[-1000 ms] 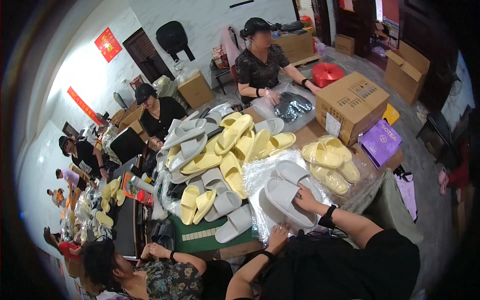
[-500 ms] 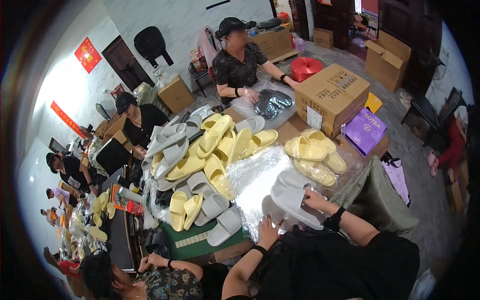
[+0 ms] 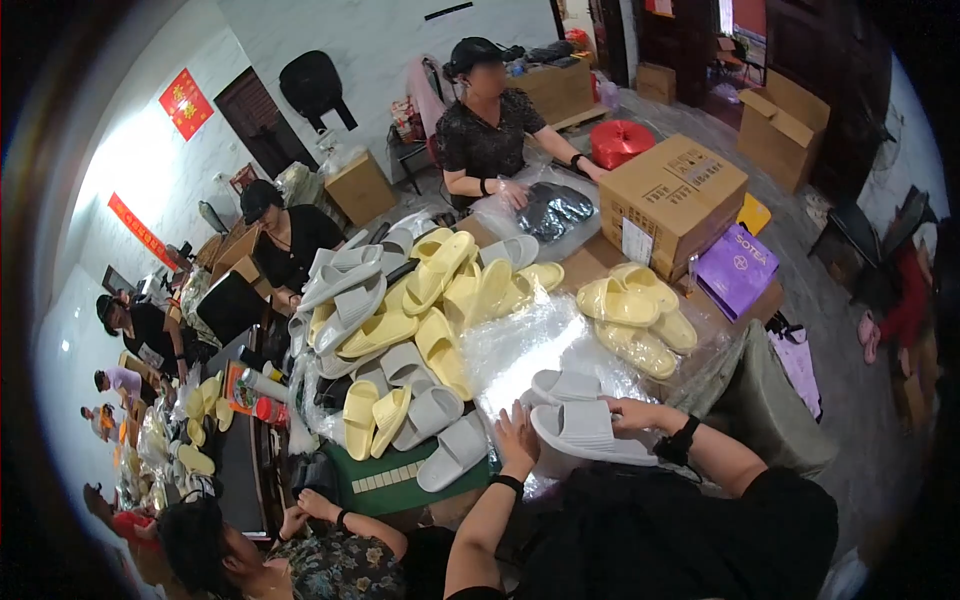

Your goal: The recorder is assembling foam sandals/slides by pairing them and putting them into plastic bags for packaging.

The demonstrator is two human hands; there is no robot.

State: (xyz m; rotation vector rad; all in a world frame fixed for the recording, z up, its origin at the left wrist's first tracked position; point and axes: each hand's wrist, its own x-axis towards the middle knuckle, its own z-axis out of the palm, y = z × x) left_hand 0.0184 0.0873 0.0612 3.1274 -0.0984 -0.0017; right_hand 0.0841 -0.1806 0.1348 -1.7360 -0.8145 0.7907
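Observation:
A pair of grey slide slippers [image 3: 582,428] lies over a stack of transparent plastic bags [image 3: 535,345] on the table in front of me. My right hand [image 3: 633,416] is closed on their right side, its fingers at the strap opening of the nearer slipper. Just left of the pair, my left hand [image 3: 516,440] rests with fingers stretched out at the bags' edge, close to the slippers and holding nothing. A heap of yellow slippers [image 3: 440,270] mixed with grey slippers [image 3: 453,453] covers the table to the left. Bagged yellow slippers [image 3: 640,315] lie beyond my right hand.
A cardboard box [image 3: 672,200] and a purple bag [image 3: 737,268] stand at the far right of the table. Across from me a person [image 3: 490,130] handles a bag with dark slippers [image 3: 560,212]. Another person [image 3: 330,560] sits close on my left, beside a green mat [image 3: 385,488].
The grey pair has turned from slanting to nearly level and sits a little lower. My left hand has moved up slightly, next to the slippers; the view has shifted slightly.

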